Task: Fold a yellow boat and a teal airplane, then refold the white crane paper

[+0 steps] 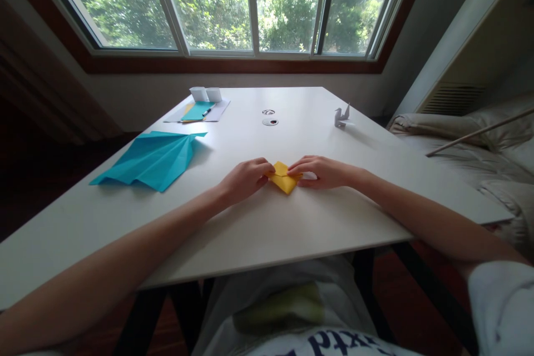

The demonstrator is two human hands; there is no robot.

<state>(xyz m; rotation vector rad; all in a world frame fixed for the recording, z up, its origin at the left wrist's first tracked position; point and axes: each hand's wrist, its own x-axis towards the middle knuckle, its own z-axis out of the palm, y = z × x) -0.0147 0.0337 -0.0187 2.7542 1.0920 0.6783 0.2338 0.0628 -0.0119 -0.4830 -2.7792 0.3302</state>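
Note:
A small folded yellow paper [284, 180] lies on the white table [267, 217], its point toward me. My left hand [246, 177] pinches its left edge with curled fingers. My right hand [320, 171] presses its right edge, fingertips on the fold. Both hands rest on the tabletop with the paper between them.
A large folded blue paper [152, 159] lies at the left. Farther back are sheets with a teal paper and a pen [199, 111], two white folded cards [206, 94], a white paper crane [342, 116] and two small round items [270, 117]. A bed [475, 144] stands to the right.

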